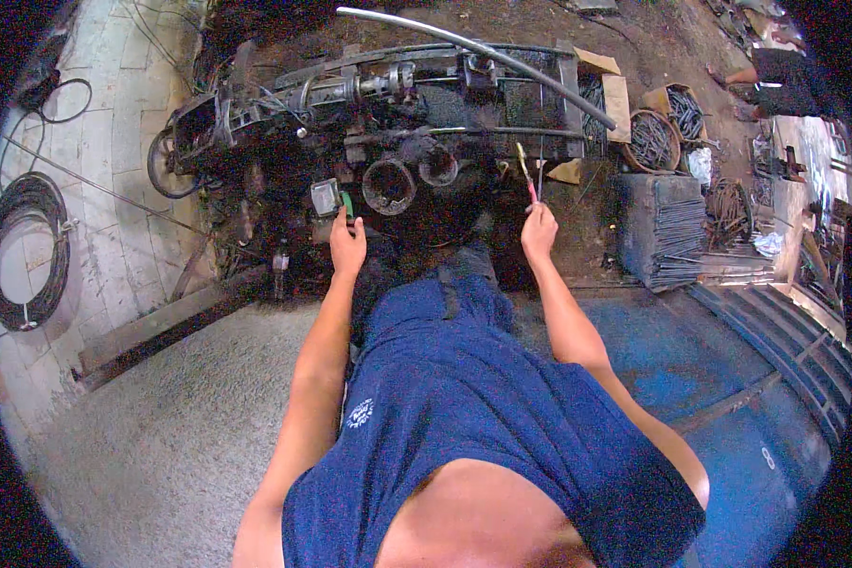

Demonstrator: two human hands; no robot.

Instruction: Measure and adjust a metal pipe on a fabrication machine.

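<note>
My left hand (348, 248) reaches to the machine's near side, with a small green piece (347, 204) between its thumb and fingers. What kind of thing the green piece is does not show. Right beside it is a pale, square, box-like part (326, 197). My right hand (540, 230) is closed around a slim red-handled tool (528, 180) with a yellowish tip pointing up and away. A thin rod stands close to that tool. In front of me is a dark, greasy machine (379, 90) with two round cylinder openings (389, 186) facing me.
A long metal rod (483, 49) slants across the machine's top. To the right are a dark bin of rods (663, 227), a basket of metal pieces (650, 140) and a cardboard box (683, 112). A coiled black cable (28, 251) lies left. Another person's legs (743, 85) show far right.
</note>
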